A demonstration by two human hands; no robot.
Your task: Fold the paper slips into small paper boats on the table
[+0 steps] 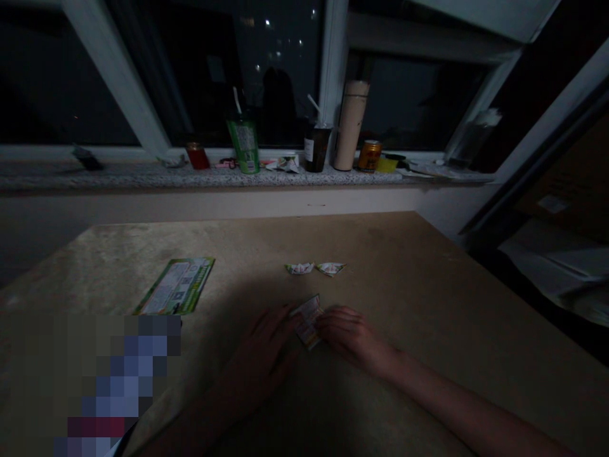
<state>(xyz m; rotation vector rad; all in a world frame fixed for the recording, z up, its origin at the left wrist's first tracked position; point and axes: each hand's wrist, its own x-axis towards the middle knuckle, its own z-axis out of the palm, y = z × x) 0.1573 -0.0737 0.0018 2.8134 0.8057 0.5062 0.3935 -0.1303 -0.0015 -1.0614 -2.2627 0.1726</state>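
A small folded piece of printed paper (309, 322), pale with green and orange edges, lies on the table between my hands. My left hand (266, 346) rests at its left side, fingertips on that edge and thumb lower down, in deep shadow. On the opposite side my right hand (346, 331) has its fingers bent together over the right edge, covering part of the print. Just beyond are two similar small folded pieces, a left one (299, 268) and a right one (331, 268). A larger green-bordered printed sheet (178, 285) lies flat to the left.
A blurred-out patch (118, 381) hides the lower left of the wooden table (390, 254). Along the granite windowsill (157, 181) stand a green cup (246, 143), a dark cup (316, 147), a tall pink flask (351, 127), an orange can (370, 156) and a red jar (197, 156).
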